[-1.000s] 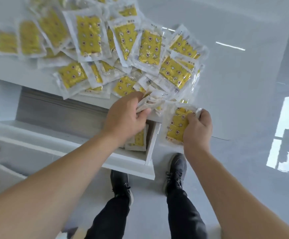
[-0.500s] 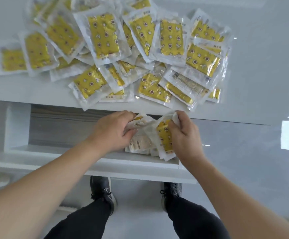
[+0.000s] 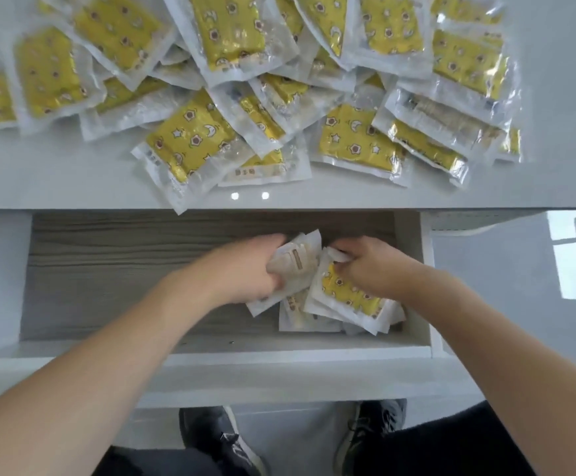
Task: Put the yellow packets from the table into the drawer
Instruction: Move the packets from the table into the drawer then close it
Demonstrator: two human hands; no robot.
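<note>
A heap of several yellow packets in clear wrappers covers the white table at the top. Below its edge the drawer stands pulled out, with a grey wood-grain floor. At its right end lie a few packets. My left hand is inside the drawer, closed on a pale packet seen from its back. My right hand grips the top corner of a yellow packet resting on that small pile.
The drawer's white front panel runs across below my forearms. My two dark shoes stand on the glossy grey floor beneath it. One packet overhangs the table's front edge above the drawer.
Both hands have carried their packets from the table's edge down into the drawer's right end. The view has tilted so the drawer is seen from above.
</note>
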